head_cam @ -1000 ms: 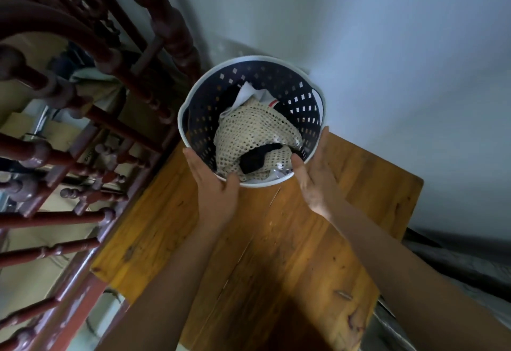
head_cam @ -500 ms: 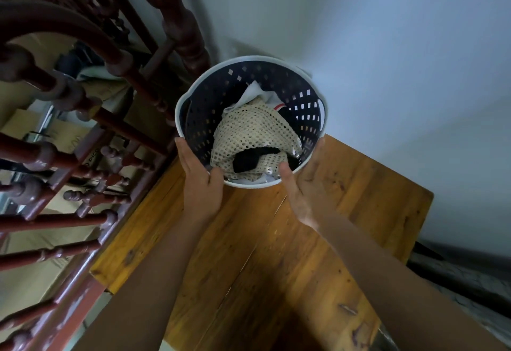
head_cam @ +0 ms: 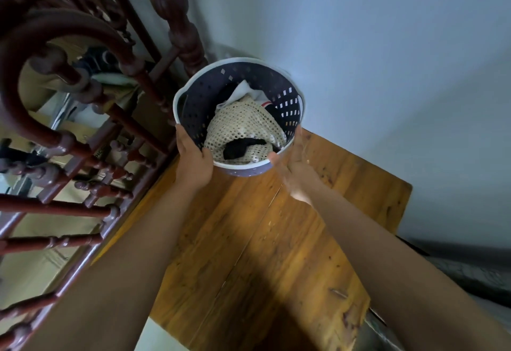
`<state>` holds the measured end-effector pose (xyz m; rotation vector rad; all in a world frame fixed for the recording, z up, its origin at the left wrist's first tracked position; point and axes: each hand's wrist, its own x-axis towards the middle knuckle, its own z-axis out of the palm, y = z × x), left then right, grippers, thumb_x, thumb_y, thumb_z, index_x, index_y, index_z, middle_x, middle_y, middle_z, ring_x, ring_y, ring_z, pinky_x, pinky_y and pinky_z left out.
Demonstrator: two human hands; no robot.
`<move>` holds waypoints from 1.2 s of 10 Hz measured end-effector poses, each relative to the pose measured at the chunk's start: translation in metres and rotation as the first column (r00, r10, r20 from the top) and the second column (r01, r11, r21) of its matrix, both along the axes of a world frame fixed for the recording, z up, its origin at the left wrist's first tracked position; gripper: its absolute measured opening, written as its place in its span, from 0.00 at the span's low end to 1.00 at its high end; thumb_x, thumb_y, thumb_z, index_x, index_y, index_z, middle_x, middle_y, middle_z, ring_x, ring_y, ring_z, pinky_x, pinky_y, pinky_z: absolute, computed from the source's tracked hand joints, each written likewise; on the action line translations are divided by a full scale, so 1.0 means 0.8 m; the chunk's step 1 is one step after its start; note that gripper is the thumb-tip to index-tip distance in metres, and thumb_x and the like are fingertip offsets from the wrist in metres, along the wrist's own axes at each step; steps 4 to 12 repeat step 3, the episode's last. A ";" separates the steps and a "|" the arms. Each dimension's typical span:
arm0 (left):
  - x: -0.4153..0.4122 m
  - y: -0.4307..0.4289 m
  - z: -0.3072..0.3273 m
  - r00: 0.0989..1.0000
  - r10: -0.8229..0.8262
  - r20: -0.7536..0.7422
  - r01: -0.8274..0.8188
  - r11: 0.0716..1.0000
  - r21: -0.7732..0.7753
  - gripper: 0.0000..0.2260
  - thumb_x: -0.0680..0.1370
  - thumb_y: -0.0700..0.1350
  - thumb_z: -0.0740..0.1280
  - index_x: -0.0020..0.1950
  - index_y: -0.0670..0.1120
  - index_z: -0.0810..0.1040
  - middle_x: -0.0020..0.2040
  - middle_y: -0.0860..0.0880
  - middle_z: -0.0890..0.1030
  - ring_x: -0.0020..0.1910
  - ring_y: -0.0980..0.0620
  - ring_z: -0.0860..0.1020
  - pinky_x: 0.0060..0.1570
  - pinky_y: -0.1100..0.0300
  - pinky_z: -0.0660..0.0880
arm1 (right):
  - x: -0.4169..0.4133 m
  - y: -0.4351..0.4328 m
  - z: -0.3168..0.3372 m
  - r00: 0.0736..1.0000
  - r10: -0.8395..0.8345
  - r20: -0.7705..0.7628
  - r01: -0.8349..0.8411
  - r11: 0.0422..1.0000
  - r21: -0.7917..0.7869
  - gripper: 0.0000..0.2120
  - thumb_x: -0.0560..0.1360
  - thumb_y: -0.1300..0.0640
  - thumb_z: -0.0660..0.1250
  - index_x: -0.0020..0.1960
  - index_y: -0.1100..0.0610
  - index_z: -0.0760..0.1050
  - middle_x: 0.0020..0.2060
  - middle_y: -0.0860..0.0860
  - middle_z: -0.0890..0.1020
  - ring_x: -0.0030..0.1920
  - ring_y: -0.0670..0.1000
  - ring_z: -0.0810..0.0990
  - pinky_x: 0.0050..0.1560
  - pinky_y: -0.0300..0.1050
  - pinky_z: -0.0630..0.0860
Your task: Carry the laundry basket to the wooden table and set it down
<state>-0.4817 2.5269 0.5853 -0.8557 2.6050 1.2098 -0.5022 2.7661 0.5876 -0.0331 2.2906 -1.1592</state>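
I see the laundry basket (head_cam: 290, 101) at the far corner of the wooden bench (head_cam: 276, 240), close against the pale wall (head_cam: 387, 46), holding a cream mesh cloth (head_cam: 243, 126) with dark and white garments. My left hand (head_cam: 193, 162) has its grip closed on the near rim, thumb inside. My right hand (head_cam: 296, 173) lies open-palmed against the rim's right side, not clasping. A dark red turned-wood frame (head_cam: 110, 118) crowds the bench's left edge. The near and right planks lie bare, the right edge dropping off beside something grey.
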 end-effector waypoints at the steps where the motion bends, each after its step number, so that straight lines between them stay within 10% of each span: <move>1: 0.011 0.011 0.023 0.999 0.046 0.022 -0.048 0.993 0.109 0.37 0.85 0.49 0.61 0.86 0.45 0.41 0.86 0.42 0.51 0.83 0.40 0.58 0.78 0.48 0.60 | 0.010 0.004 0.022 0.999 -0.032 -0.033 0.030 0.998 -0.060 0.40 0.90 0.44 0.57 0.89 0.44 0.33 0.89 0.54 0.60 0.76 0.66 0.78 0.61 0.50 0.78; 2: 0.040 0.032 0.052 0.997 0.066 0.029 -0.070 0.983 0.171 0.32 0.86 0.50 0.60 0.86 0.43 0.52 0.85 0.43 0.60 0.82 0.42 0.60 0.77 0.50 0.60 | 0.034 0.016 0.045 1.000 0.013 -0.023 -0.013 1.000 -0.010 0.34 0.89 0.40 0.55 0.91 0.45 0.47 0.87 0.53 0.67 0.75 0.68 0.80 0.58 0.42 0.80; 3: 0.079 0.052 0.089 0.997 0.034 -0.074 -0.017 0.977 0.215 0.28 0.86 0.48 0.60 0.85 0.44 0.58 0.83 0.45 0.65 0.81 0.45 0.64 0.75 0.53 0.62 | 0.071 0.036 0.068 0.990 0.055 -0.129 -0.052 0.998 0.025 0.32 0.89 0.38 0.53 0.89 0.47 0.56 0.86 0.51 0.69 0.82 0.59 0.72 0.79 0.61 0.73; 12: 0.079 0.052 0.089 0.997 0.034 -0.074 -0.017 0.977 0.215 0.28 0.86 0.48 0.60 0.85 0.44 0.58 0.83 0.45 0.65 0.81 0.45 0.64 0.75 0.53 0.62 | 0.071 0.036 0.068 0.990 0.055 -0.129 -0.052 0.998 0.025 0.32 0.89 0.38 0.53 0.89 0.47 0.56 0.86 0.51 0.69 0.82 0.59 0.72 0.79 0.61 0.73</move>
